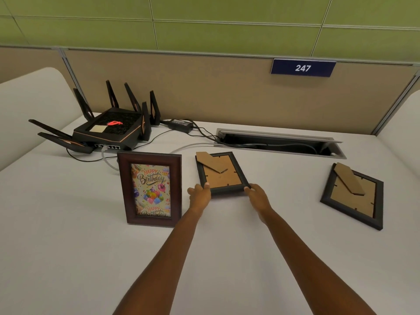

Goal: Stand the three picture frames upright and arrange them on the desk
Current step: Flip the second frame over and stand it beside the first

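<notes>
Both hands — left hand and right hand — pinch the face-down middle frame's near corners; tip it up evenly, swinging out its cardboard stand beyond the fingers.

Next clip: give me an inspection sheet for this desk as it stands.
Surface: white desk, open cable tray at back.
Job's things: brown frame upright; middle frame and right frame face down.
Clutter: router, power brick.
Grippers: left hand and right hand grip the middle frame's near corners.
Cables: black and white leads run from router to tray.
Surroundings: partition, sign 247.
</notes>
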